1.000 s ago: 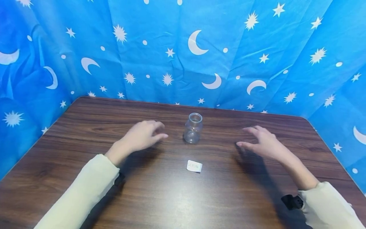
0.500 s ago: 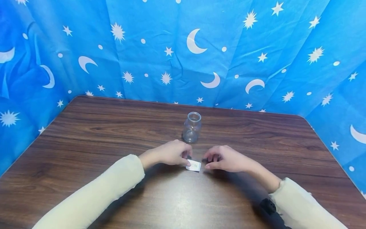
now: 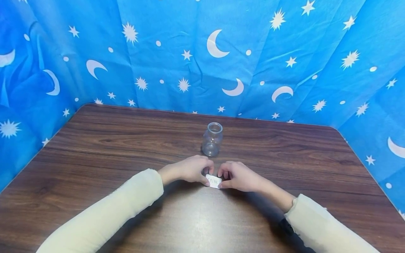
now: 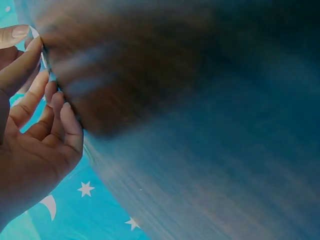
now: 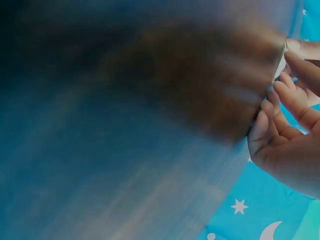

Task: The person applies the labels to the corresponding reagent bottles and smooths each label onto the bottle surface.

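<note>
The table (image 3: 190,218) has a wood grain, smooth and glossy enough to throw the light back at me in a soft glare. The jar (image 3: 212,143) looks like clear, shiny glass, the slip (image 3: 214,181) like matt paper. The curtain (image 3: 177,63) is creased cloth, faintly sheeny; the sleeves (image 3: 107,211) are matt fabric.

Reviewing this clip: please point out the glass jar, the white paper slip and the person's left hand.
Glass jar (image 3: 212,144): head view, on the middle of its clear body.
White paper slip (image 3: 213,181): head view, on its marked upper face.
Left hand (image 3: 191,169): head view, on the back of the hand.
</note>
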Tool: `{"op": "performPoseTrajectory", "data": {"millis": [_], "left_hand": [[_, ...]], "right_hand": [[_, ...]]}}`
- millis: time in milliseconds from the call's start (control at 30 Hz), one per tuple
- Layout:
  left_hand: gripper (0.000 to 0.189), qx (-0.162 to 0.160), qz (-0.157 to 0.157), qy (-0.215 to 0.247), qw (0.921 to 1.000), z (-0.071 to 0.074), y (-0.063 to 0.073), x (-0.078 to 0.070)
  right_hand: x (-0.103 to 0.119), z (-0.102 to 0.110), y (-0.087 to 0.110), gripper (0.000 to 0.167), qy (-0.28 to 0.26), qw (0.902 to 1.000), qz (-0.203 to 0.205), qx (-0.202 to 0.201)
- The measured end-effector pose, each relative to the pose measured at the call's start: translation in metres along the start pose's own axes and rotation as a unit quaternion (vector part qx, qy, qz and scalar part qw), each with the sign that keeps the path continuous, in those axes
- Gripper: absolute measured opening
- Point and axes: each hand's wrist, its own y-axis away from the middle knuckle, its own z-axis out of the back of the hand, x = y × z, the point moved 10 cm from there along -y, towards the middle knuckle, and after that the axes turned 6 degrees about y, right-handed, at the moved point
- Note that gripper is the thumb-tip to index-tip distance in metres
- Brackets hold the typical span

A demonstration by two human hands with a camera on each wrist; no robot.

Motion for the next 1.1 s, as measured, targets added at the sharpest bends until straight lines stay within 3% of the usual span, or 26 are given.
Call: {"op": "performPoseTrajectory", "data": {"millis": [267, 533, 733, 900, 967, 1100], "left_hand": [[0.028, -0.013, -0.004, 0.019, 0.9997, 0.001, 0.001, 0.002], [0.020, -0.057, -0.017, 0.095, 0.9937, 0.011, 0.003, 0.003], [0.013, -0.107, 0.003, 0.162, 0.9809, 0.028, 0.007, 0.009], [0.007, -0.148, 0.024, 0.224, 0.9630, 0.044, 0.010, 0.017], [0.006, -0.157, 0.025, 0.233, 0.9594, 0.048, 0.011, 0.019], [0.004, -0.161, 0.030, 0.230, 0.9594, 0.052, 0.012, 0.019]], "right_hand": [[-0.001, 0.001, 0.001, 0.020, 0.000, 0.9999, -0.009, -0.011], [-0.002, 0.001, 0.000, 0.009, -0.040, 0.9991, -0.013, -0.006], [-0.006, 0.014, -0.003, 0.006, -0.083, 0.9958, -0.030, -0.023], [-0.014, 0.032, -0.006, 0.005, -0.137, 0.9869, -0.061, -0.060], [-0.017, 0.037, -0.007, 0.004, -0.155, 0.9829, -0.073, -0.068], [-0.017, 0.039, -0.007, 0.003, -0.180, 0.9785, -0.083, -0.059]]}}
